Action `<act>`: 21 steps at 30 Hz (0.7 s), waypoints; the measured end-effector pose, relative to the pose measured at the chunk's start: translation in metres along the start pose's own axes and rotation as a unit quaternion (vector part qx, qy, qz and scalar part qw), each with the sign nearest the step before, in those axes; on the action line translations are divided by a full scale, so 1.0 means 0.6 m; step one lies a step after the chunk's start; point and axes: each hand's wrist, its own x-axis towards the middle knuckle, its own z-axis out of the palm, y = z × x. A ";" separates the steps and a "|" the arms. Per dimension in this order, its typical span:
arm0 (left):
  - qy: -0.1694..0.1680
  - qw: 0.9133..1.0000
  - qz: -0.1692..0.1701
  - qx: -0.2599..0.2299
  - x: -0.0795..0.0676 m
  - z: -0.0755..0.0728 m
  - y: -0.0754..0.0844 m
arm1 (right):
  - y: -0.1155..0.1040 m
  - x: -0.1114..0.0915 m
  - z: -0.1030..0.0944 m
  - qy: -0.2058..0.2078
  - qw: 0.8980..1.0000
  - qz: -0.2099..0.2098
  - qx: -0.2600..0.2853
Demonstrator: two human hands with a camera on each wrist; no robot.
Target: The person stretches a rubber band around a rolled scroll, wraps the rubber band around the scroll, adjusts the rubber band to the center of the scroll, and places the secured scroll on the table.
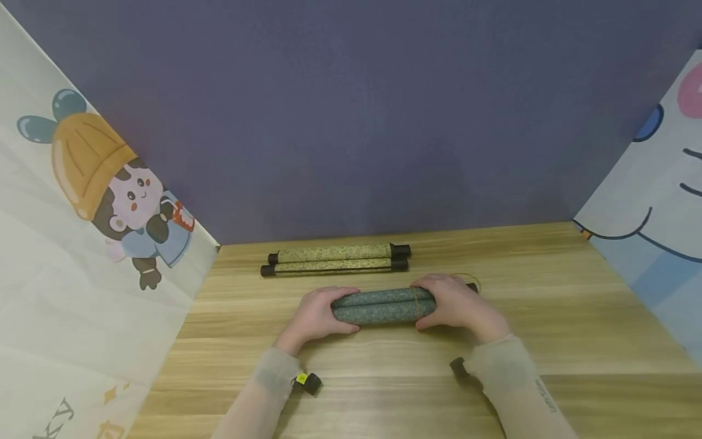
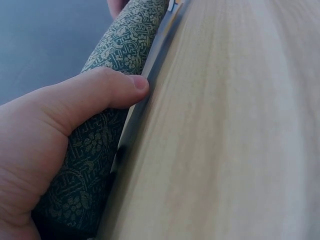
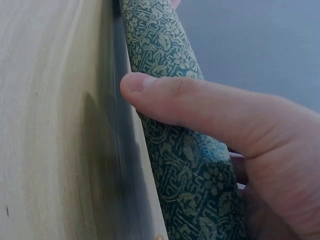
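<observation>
A dark green brocade scroll (image 1: 378, 306), rolled up from both ends into two rolls side by side, lies across the middle of the table. At its left end my left hand (image 1: 315, 314) grips it, the thumb along the near side. My right hand (image 1: 455, 305) grips the right end the same way. In both wrist views a thumb lies over the patterned cloth (image 2: 92, 150) while the other fingers are mostly hidden behind it. A thin cord (image 1: 415, 302) crosses the scroll beside the right hand, and a loop of it shows beyond that hand.
Behind the green scroll lies a second rolled scroll (image 1: 334, 252) in yellow-green cloth with black end knobs. The wood-grain table (image 1: 384, 390) meets a dark blue panel (image 1: 351, 122) at the back. Printed cartoon sheets (image 1: 66, 256) stand at both sides.
</observation>
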 end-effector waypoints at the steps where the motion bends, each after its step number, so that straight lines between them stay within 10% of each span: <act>1: 0.000 1.000 0.000 0.000 0.000 0.000 0.001 | -0.001 0.000 0.000 0.000 1.000 0.003 0.001; 21: 0.000 1.000 0.003 0.009 0.000 0.000 0.002 | -0.007 0.003 0.005 -0.001 1.000 0.008 0.000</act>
